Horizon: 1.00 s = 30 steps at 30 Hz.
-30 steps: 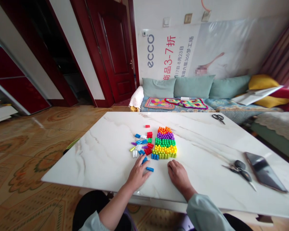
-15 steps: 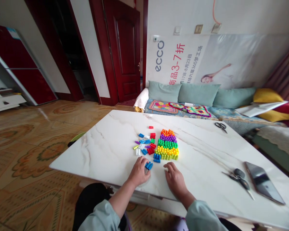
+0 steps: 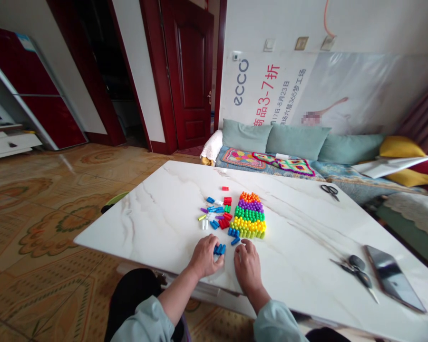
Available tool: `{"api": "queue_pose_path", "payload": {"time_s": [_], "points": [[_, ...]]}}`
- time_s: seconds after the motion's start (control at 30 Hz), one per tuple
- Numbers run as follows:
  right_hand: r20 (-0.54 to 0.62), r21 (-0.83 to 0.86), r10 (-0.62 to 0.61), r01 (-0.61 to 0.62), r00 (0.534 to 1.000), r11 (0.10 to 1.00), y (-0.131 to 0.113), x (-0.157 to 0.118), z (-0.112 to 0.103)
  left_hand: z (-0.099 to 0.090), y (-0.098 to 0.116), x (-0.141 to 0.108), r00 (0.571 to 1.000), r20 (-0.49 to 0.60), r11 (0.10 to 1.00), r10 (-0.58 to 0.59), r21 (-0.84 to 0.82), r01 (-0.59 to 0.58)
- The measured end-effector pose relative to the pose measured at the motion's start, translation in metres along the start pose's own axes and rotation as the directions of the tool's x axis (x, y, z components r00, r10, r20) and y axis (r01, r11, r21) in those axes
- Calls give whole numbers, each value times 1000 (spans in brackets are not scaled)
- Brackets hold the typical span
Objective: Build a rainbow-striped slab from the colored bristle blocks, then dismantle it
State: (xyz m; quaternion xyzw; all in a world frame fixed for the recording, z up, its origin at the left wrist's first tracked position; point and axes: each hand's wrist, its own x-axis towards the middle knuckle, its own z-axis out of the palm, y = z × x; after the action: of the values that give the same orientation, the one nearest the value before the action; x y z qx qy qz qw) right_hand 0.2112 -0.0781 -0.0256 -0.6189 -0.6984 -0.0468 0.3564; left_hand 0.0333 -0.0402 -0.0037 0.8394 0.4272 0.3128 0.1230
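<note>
My left hand (image 3: pixel 204 255) is curled round a short row of small blue cylinders (image 3: pixel 220 249) at the table's near side, thumb and fingers on either side of them. Just right of it, my right hand (image 3: pixel 248 262) has bent fingers slightly apart, nothing visible between them. Its fingertips are close to a single tilted blue cylinder (image 3: pixel 235 241); whether they touch it I cannot tell. Beyond the right hand stands a block of small upright pieces in coloured bands, with green (image 3: pixel 250 216), yellow (image 3: pixel 248 224) and purple (image 3: pixel 250 205) rows. More blue pieces (image 3: pixel 233 232) stand at its front left corner.
Loose red (image 3: pixel 225 223), white (image 3: pixel 204 224) and blue (image 3: pixel 214 224) pieces lie left of the block. On the white table's (image 3: pixel 146 213) right side are scissors (image 3: pixel 330 191), a second cutting tool (image 3: pixel 358 270) and a dark tablet-like device (image 3: pixel 395 277). A sofa (image 3: pixel 271 164) stands behind.
My right hand has shifted left, nearer the left hand. The single blue cylinder, earlier level against the blue pieces, now lies at a slant. The left hand still surrounds its blue row.
</note>
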Motion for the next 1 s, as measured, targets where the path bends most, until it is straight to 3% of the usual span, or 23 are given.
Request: {"api": "queue_pose_path", "payload": {"time_s": [0.1, 0.27, 0.5, 0.67, 0.8, 1.0], "points": [[61, 30, -2, 0, 998, 1000, -3, 2, -5, -1, 1, -1, 1000, 23, 1000, 12, -3, -12], [200, 103, -164, 146, 966, 984, -11, 4, -13, -1, 2, -2, 995, 75, 997, 60, -60, -55], [57, -2, 13, -13, 998, 1000, -8, 2, -8, -1, 3, -3, 995, 89, 996, 51, -80, -44], [186, 93, -124, 108, 975, 990, -10, 3, -11, 0, 2, -3, 992, 106, 993, 63, -102, -53], [140, 206, -90, 60, 986, 977, -10, 1, -12, 1, 1, -2, 991, 100, 983, 89, -168, -72], [184, 327, -142, 76, 973, 942, -5, 0, -8, 7, -4, -2, 989, 61, 965, 132, -238, -114]]}}
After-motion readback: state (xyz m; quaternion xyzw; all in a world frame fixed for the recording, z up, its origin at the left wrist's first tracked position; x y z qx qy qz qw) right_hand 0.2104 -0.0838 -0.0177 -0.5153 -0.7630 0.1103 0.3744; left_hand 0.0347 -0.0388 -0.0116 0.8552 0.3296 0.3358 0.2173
